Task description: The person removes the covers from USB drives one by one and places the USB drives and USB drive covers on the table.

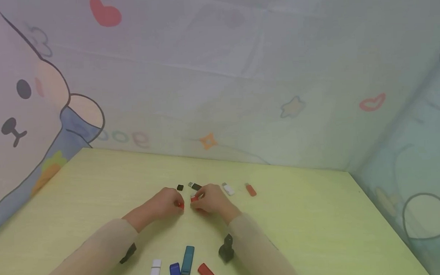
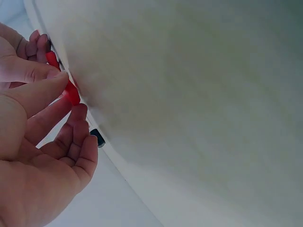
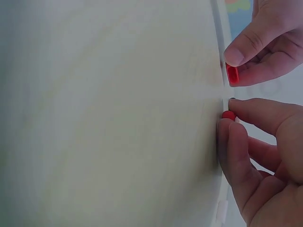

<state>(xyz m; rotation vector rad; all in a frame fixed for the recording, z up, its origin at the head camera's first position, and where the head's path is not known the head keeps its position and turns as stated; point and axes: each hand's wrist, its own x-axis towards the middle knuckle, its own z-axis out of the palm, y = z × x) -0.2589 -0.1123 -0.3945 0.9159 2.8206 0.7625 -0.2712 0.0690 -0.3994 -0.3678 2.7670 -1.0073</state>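
Observation:
Over the middle of the table, my left hand (image 1: pixel 167 202) pinches a small red cap (image 1: pixel 180 205) between thumb and fingers. The cap's hollow end shows in the right wrist view (image 3: pixel 232 74). Just to the right, my right hand (image 1: pixel 211 200) pinches a red USB flash drive (image 1: pixel 194 199), mostly covered by the fingers. A narrow gap separates the cap from the drive. Right behind the hands lie a small black cap (image 1: pixel 180 187) and a black USB flash drive (image 1: pixel 196 186) with its metal plug bare.
A white USB flash drive (image 1: pixel 228 189) and another red one (image 1: pixel 250 189) lie right of the hands. Near the front are white (image 1: pixel 155 271), blue (image 1: pixel 175 273), teal (image 1: pixel 188 261) and red (image 1: pixel 207 272) sticks. A printed cloth (image 1: pixel 240 92) rises behind the table.

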